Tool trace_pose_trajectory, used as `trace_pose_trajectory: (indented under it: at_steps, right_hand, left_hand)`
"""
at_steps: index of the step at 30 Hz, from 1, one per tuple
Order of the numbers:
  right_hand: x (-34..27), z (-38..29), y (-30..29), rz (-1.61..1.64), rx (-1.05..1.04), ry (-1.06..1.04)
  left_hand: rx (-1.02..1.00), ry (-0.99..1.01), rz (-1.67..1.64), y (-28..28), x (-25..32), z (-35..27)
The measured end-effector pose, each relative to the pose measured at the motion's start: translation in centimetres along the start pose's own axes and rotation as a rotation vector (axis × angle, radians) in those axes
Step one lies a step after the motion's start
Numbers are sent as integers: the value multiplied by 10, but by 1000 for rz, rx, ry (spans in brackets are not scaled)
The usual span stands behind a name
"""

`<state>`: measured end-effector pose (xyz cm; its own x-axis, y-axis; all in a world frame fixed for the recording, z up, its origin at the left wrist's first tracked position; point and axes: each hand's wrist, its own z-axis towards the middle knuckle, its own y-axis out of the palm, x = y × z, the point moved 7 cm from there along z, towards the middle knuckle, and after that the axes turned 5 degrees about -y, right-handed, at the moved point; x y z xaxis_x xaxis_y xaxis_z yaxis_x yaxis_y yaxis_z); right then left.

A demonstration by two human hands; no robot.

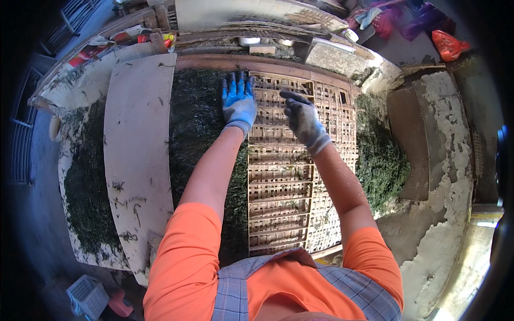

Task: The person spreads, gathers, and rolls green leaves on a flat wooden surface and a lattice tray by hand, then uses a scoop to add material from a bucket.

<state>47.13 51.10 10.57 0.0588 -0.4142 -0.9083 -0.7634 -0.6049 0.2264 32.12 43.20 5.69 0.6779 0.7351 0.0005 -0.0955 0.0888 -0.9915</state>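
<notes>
My left hand, in a blue and grey coated work glove, lies palm-down with its fingers slightly apart. It rests at the border between a layer of dark green shredded plant matter and a slatted wooden frame. The frame lies over a woven bamboo mat, whose right part shows bare weave with green scraps on it. My right hand, gloved in grey and dark coating, is over the mat near the frame's right rail. Its fingers are partly curled, and I see nothing in them.
A pale board lies left of the green layer, with more green matter beyond it. At right are a green heap and a brown sheet. A plastic basket stands low at left; a red bag lies far right.
</notes>
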Motion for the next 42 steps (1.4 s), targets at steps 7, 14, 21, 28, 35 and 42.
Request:
trace_pose_trajectory:
  at_steps: [7,14,21,28,35,42]
  right_hand:
    - [15,-61,-94,-353,150,20]
    - [10,-85,-97,-702,162,-15]
    - [32,16,0,-1488,-21,-51]
    - [81,69,3,-912,101,31]
    - [58,61,27,-1192,-319,-738]
    - [33,54,-3,-128,-73,-93]
  left_hand:
    - [15,1,17,0,8,-1]
    - [80,-11,-19,-5,1,-3]
    - [77,38,6,-20,10,-9]
    - [291,24,-226,-11,-2,-10]
    - [316,22,-320,-8,-10,-6]
    - [328,4,-269,-8,-3,-8]
